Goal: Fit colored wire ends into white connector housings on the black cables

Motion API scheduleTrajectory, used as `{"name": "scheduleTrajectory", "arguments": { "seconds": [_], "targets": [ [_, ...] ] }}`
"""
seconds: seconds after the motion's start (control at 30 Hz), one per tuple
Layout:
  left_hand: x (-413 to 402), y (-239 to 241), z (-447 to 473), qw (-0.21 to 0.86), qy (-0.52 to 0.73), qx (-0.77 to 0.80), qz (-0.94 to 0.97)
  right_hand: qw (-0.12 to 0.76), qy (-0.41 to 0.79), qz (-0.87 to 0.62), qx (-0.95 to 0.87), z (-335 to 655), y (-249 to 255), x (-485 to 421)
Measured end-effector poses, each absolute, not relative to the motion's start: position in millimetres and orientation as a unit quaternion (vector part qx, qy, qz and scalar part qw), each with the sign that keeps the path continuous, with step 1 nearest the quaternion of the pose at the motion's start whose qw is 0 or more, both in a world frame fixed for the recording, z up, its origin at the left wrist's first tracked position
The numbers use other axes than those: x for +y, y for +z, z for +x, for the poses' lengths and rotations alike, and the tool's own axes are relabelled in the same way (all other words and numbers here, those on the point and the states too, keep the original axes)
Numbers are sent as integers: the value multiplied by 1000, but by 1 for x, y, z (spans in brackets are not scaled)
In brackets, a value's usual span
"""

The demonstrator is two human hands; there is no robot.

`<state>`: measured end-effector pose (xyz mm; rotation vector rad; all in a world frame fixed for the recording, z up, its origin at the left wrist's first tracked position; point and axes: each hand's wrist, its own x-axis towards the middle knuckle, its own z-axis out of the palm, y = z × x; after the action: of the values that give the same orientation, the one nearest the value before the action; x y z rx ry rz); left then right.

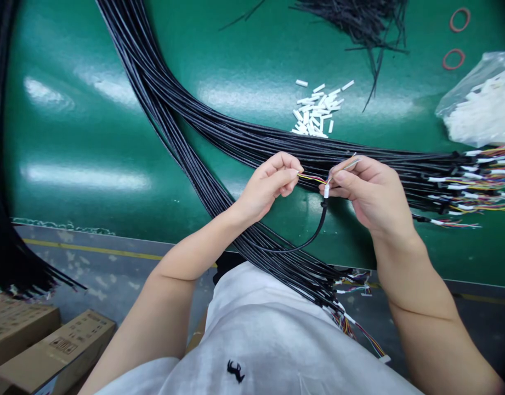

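White shirt (268,334) filled the lower frame, closest to the lens, with both bare forearms reaching forward from it. Just on the near side of the bundle (186,120), the left hand (268,184) was curled narrow, its thumb and forefinger pinching the thin coloured wires (312,177). The right hand (369,189) was closed on the cable (313,233) at its white sleeve (327,191), one pale wire poking up past the forefinger. Held apart like that, the hands drew the wires taut between them, probably to fan them out for a clear look. The cable itself drooped in a loose loop towards the shirt, over the tabletop (91,109) edge.

The bundle swept in a broad arc from the far side round to the lap, its stripped ends (482,181) lying to the right. It was likely laid so that ends sat close on that side. Beyond the bundle lay a small pile (316,112) of white pieces, near enough to pick from. Farther beyond it were loose black strands (359,22), two red rings (453,58) and a clear bag (482,104).

Left of the bundle the green tabletop was bare and gave room to swing an arm. The near edge ran just under the wrists. Below it showed grey floor (112,269) and cardboard boxes (50,345).
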<state>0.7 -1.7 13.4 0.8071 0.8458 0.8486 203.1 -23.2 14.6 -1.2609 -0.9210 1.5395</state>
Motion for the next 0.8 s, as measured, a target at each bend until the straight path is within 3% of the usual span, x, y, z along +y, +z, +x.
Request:
{"name": "scheduleTrajectory", "arguments": {
  "seconds": [0.23, 0.43, 0.8],
  "targets": [
    [-2, 14, 2, 753, 382, 385, 374, 457, 640, -484, -384, 201, 18, -24],
    [-2, 14, 3, 758, 370, 381, 379, 490, 604, -467, -421, 200, 15, -27],
    [-4, 16, 4, 759, 361, 381, 385, 463, 516, -482, -536, 207, 9, -29]
  ]
}}
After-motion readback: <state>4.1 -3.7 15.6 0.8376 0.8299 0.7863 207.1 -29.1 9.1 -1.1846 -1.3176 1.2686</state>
